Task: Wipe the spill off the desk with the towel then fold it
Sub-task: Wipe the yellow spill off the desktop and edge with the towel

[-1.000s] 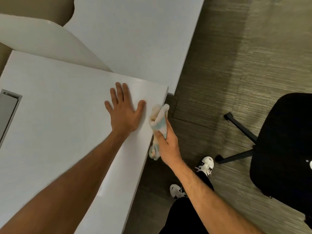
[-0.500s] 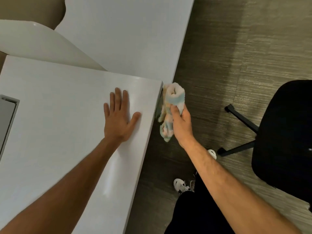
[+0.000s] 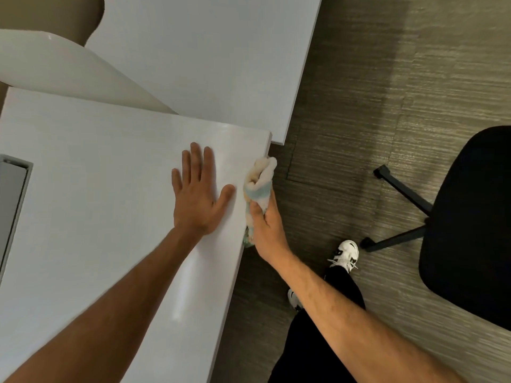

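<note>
The white desk [image 3: 96, 217] fills the left half of the head view. My left hand [image 3: 200, 194] lies flat on its top near the right edge, fingers spread, holding nothing. My right hand [image 3: 266, 228] grips a bunched towel [image 3: 260, 181], cream with pale blue and orange stripes, and presses it against the desk's right side edge just below the near corner. Part of the towel hangs under my palm. No spill shows on the desk top.
A second white desk [image 3: 221, 56] abuts at the back, with a curved white panel [image 3: 69, 70] on the left. A grey cable slot [image 3: 12, 194] sits at the desk's left. A black office chair [image 3: 470, 230] stands on the carpet right. My white shoes [image 3: 345, 252] are below.
My right hand has brought the towel from out beside the desk corner back against the desk's side edge, after first lifting it away. My left hand stays flat on the top.
</note>
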### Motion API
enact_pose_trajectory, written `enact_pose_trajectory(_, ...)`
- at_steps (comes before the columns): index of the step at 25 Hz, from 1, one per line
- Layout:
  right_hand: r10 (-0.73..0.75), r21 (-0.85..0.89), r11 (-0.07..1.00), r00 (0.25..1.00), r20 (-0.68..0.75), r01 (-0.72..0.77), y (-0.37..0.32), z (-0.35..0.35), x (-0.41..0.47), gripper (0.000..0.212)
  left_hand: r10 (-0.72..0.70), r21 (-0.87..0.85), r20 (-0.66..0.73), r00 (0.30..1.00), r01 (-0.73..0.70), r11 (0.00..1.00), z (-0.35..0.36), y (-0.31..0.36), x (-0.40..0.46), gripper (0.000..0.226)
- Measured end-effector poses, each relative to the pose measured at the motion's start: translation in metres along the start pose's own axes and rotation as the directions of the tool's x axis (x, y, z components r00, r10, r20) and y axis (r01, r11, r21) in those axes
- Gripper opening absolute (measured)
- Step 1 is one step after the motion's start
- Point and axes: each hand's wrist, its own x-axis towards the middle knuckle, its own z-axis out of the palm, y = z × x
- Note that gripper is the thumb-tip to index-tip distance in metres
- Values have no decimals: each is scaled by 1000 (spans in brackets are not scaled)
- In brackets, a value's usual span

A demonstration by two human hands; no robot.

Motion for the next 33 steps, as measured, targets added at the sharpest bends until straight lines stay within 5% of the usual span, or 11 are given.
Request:
enact_pose_trajectory(8, 115, -110, 989, 984, 138, -100, 46, -5, -74, 66, -3, 7, 2, 1000, 3, 1000, -4, 4, -2, 92)
enact_pose_trajectory(12, 213, -103, 976, 949, 233, -194, 32, -28, -86, 46, -7, 11, 32, 999, 7, 1000, -8, 7, -1, 92)
enact_pose_trajectory(18, 123, 59, 991, 992, 4, -123, -5, -65, -51, 23, 57, -38, 107, 993, -53, 998, -5, 0, -40, 91)
enact_pose_trajectory(27, 1, -63, 998, 1000, -30, -3, 7, 4, -15, 56, 61, -9, 32, 998, -61, 998, 11, -5, -50, 90)
enact_pose_trajectory(33, 92, -146, 986, 994, 58, -83, 44, 11, -78, 67, 67, -23, 33, 997, -66, 998, 8, -1, -50, 92)
